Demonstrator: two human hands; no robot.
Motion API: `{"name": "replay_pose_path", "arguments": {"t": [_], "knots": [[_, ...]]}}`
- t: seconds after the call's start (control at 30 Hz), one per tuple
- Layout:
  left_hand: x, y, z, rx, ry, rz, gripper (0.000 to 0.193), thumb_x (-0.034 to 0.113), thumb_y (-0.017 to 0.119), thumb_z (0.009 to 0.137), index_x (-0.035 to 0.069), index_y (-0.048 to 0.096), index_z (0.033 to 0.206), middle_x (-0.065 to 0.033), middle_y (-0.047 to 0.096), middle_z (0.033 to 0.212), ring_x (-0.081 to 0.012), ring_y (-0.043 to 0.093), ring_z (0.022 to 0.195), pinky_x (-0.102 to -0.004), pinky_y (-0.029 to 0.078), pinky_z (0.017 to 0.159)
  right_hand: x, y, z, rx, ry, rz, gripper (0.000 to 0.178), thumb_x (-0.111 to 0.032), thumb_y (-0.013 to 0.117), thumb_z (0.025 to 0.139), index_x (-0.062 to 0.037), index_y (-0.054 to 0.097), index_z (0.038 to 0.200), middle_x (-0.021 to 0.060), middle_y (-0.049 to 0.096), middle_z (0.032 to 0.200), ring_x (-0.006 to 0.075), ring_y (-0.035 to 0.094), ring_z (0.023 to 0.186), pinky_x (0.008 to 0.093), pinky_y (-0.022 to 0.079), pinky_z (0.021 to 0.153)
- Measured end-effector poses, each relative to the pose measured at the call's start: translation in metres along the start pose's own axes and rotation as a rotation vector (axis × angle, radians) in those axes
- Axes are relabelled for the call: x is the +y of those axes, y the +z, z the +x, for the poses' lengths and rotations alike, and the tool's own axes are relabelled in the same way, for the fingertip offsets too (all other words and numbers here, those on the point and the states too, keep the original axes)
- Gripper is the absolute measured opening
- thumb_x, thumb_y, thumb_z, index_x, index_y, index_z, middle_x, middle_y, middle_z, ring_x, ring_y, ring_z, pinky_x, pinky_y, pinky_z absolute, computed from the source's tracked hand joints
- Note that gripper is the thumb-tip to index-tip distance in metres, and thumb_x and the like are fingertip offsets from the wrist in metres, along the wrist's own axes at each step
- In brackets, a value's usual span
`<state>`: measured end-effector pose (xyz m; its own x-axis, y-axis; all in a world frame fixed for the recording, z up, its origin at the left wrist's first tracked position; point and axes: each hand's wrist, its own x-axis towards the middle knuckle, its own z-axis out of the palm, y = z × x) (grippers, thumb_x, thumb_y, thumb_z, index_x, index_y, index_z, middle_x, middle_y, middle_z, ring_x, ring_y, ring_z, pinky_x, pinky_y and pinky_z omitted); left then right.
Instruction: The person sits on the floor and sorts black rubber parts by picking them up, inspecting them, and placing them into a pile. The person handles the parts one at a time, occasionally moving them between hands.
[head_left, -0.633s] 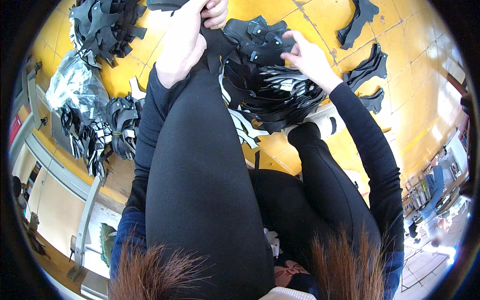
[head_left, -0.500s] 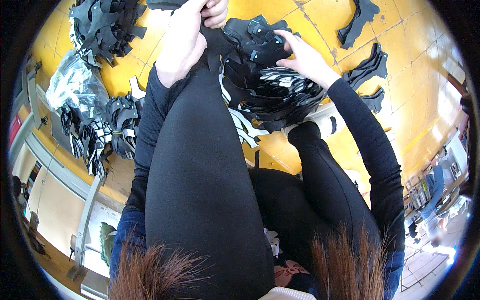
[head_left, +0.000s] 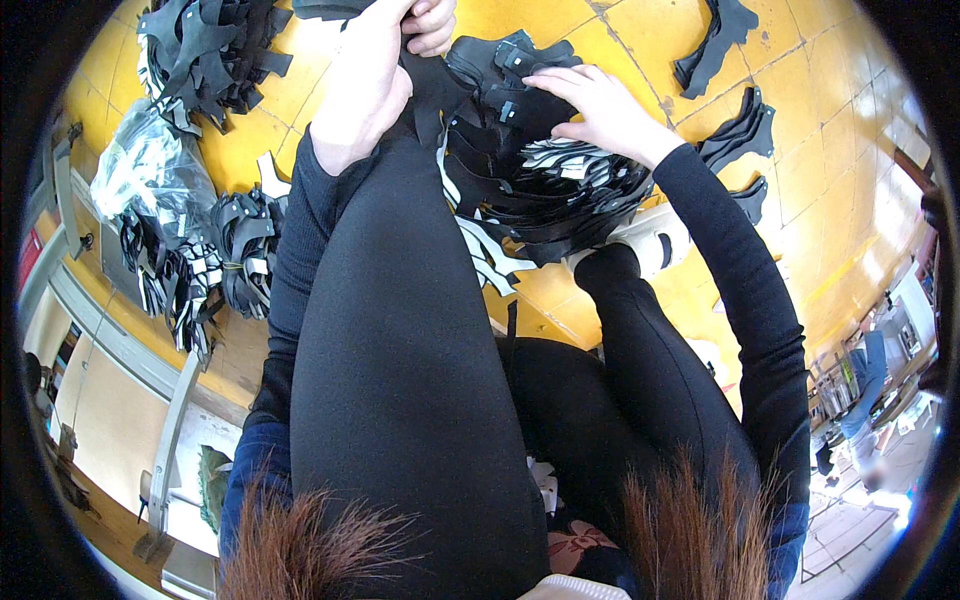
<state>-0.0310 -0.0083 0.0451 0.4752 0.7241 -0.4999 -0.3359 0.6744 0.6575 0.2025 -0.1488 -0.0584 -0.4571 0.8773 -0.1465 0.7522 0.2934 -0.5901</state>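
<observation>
My left hand (head_left: pixel 385 70) is closed at the top of the view, fingers curled round dark cut-out pieces (head_left: pixel 428 90) that hang down by my raised knee. Part of what it grips runs past the upper edge. My right hand (head_left: pixel 605 112) reaches over a large pile of black cut-out pieces (head_left: pixel 560 215) on the floor. Its fingers are stretched out, and the fingertips rest at a black piece with a small white tag (head_left: pixel 515 62) on top of the pile. Some pieces in the pile show white undersides.
Further stacks of black cut-outs (head_left: pixel 205 60) lie at the far left, beside a clear plastic bag (head_left: pixel 155 170) and tied bundles (head_left: pixel 245 245). Curved black stacks (head_left: pixel 738 130) lie on the yellow tiled floor (head_left: pixel 820 180) at right. A metal frame (head_left: pixel 115 335) stands at left.
My right hand has shifted slightly left, its fingers now reaching further over the black pieces. My left hand has stayed in place.
</observation>
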Motion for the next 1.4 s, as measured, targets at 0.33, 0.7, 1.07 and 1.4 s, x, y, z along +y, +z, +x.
{"name": "replay_pose_path", "arguments": {"t": [0.33, 0.7, 1.07, 1.4], "knots": [[-0.001, -0.005, 0.001, -0.023, -0.001, -0.034, 0.034, 0.022, 0.056, 0.101, 0.014, 0.042, 0.071, 0.0059, 0.032, 0.061, -0.0060, 0.029, 0.051, -0.0210, 0.026, 0.049, -0.022, -0.031, 0.012, -0.492, 0.183, -0.045, 0.015, -0.026, 0.071, 0.084, -0.0199, 0.077, 0.097, -0.0032, 0.057, 0.129, 0.0196, 0.047, 0.119, 0.0502, 0.030, 0.105], [0.000, -0.005, 0.000, 0.014, -0.005, -0.062, 0.034, 0.022, 0.057, 0.101, 0.014, 0.042, 0.072, 0.0062, 0.032, 0.062, -0.0059, 0.031, 0.051, -0.0206, 0.028, 0.049, -0.014, -0.023, 0.015, -0.372, 0.019, -0.025, 0.024, -0.024, 0.074, 0.081, -0.0226, 0.072, 0.104, -0.0035, 0.059, 0.125, 0.0243, 0.049, 0.117, 0.0439, 0.036, 0.101], [0.029, -0.104, -0.004, 0.439, 0.445, 0.242, 0.020, 0.021, 0.060, 0.099, 0.004, 0.067, 0.107, 0.0021, 0.056, 0.077, -0.0054, 0.047, 0.063, -0.0191, 0.035, 0.056, -0.008, -0.022, 0.023, -0.358, 0.338, 0.205, 0.107, -0.032, 0.082, 0.076, -0.0245, 0.015, 0.160, 0.0086, 0.073, 0.093, 0.0293, 0.069, 0.094, 0.0465, 0.033, 0.099], [-0.059, -0.085, 0.031, 0.482, 0.587, 1.669, 0.024, 0.031, 0.071, 0.085, 0.006, 0.070, 0.086, -0.0145, 0.068, 0.081, -0.0306, 0.063, 0.070, -0.0400, 0.050, 0.067, -0.014, -0.036, 0.017, -0.235, 0.460, 0.410, 0.062, -0.032, 0.081, 0.077, -0.0145, 0.051, 0.128, 0.0076, 0.060, 0.074, 0.0244, 0.060, 0.070, 0.0355, 0.048, 0.066]]}}
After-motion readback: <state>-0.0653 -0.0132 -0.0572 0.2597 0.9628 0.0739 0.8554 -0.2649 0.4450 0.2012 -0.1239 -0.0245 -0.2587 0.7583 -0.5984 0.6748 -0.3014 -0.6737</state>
